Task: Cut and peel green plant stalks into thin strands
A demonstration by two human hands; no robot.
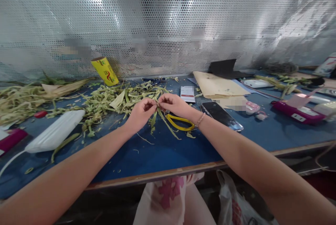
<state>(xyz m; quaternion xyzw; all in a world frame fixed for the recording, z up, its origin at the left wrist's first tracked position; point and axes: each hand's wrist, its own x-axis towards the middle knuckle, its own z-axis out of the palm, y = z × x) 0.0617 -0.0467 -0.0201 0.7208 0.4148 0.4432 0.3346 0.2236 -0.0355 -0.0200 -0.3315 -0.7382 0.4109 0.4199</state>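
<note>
Both my hands meet over the middle of the blue table, fingertips nearly touching. My left hand (143,112) is closed in a pinch on a green plant strip (168,125). My right hand (172,104) pinches the same piece just beside it, and a bracelet circles that wrist. Long thin strips hang down from the fingertips onto the table. A heap of pale green leaves and stems (102,104) lies behind and to the left of the hands. Partly under my right hand and wrist is a yellow loop (181,122).
The blue table (162,158) ends at a wooden front edge. A yellow can (105,71) leans against the perforated metal screen (162,18). A white power strip (55,132) lies left; a phone (222,115), brown paper (219,86) and a purple socket block (298,112) lie right.
</note>
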